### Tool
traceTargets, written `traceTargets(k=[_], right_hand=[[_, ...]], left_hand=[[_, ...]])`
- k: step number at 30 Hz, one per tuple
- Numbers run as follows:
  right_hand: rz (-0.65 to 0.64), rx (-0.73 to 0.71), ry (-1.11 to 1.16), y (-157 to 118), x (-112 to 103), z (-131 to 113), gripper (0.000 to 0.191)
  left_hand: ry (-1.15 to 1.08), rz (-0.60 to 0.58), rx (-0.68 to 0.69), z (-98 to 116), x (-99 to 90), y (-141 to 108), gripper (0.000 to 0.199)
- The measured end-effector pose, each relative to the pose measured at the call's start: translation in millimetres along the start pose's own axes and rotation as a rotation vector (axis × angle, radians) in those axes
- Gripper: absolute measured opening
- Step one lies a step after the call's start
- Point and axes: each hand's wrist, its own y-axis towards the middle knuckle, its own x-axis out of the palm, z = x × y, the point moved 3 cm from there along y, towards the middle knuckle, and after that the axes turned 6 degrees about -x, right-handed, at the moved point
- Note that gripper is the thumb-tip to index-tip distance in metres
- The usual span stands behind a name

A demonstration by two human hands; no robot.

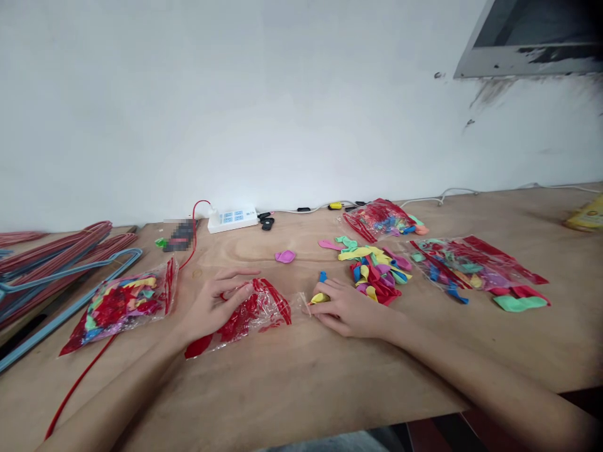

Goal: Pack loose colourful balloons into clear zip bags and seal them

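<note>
A plywood workbench [292, 389] fills the lower half of the view, set against a white wall [282, 107] with a grey-framed panel [527, 44] high in the right corner. Plastic-coated wire hangers [61, 270] in red and blue are stacked at the far left of the bench. A white power strip [232, 221] is placed near the wall, with a red cable [194, 232] running from it across the bench.

Four clear plastic bags with red edging are spread across the wood. A bag packed with balloons [120, 311] lies left of the hands, while two more [379, 220] [471, 267] are seen further right. A loose heap of deflated balloons [377, 273] in many colours is piled just beyond the right hand.

The nearest bag [264, 307], mostly emptied, is stretched between the two hands. The left hand [214, 304] is laid over its left end, with the fingers loosely curved and slightly parted; whether it is gripped cannot be told. The right hand [348, 307] is held low and nearly flat at its right end, the fingertips [316, 302] reaching its clear corner, though a pinch cannot be confirmed. A small yellow balloon [319, 298] is touched by those fingertips. A pink balloon [285, 256] lies alone beyond the bag.
</note>
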Motion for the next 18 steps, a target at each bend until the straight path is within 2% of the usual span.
traceTargets(k=[5, 9, 15, 18], right_hand=[[-0.014, 0.003, 0.0, 1, 0, 0, 0.031], [0.015, 0.066, 0.082, -2, -11, 3, 0.036], [0.028, 0.203, 0.017, -18, -30, 21, 0.062], [0.015, 0.217, 0.029, -21, -26, 28, 0.043]], left_hand=[[0.037, -0.055, 0.026, 3, 1.5, 0, 0.038], [0.108, -0.101, 0.093, 5, 7.0, -1, 0.032], [0.193, -0.08, 0.182, 6, 8.7, -2, 0.03], [0.226, -0.076, 0.196, 5, 10.5, -2, 0.032]])
